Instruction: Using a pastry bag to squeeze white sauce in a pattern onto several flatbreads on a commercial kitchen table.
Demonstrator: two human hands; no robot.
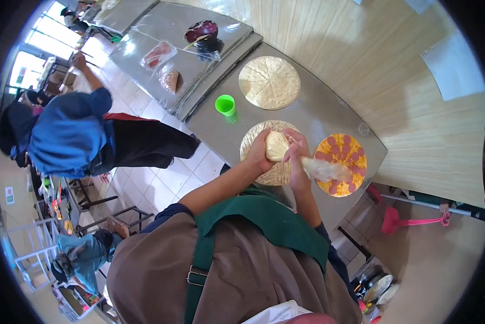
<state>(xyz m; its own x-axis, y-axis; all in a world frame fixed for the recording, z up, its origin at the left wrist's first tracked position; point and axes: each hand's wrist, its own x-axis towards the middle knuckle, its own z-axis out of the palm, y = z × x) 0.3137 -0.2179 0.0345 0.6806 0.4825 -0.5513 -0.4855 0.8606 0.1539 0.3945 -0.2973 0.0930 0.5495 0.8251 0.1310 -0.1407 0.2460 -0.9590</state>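
Observation:
Between my hands is a clear plastic piping bag (277, 146), its lower part plump with a pale cream filling. My left hand (260, 152) cups the filled part from the left. The fingers of my right hand (297, 148) close round the bag's neck, and the loose, crumpled end trails off to the right. Under the hands lies a round flat dough base (252, 135) covered with lines of pale cream; its middle is partly hidden by my hands. To the right rests a round pizza (340, 156) with orange topping and pink sausage slices, partly covered by the bag's end.
A cut, plain round base (269, 83) and a green plastic cup (225, 105) stand on the metal table (307, 105). Beyond a seam, a dark bowl (202, 32) and plastic-wrapped food (159, 54) sit on another table. A person in blue (70, 133) is at left; another person (84, 257) is lower left.

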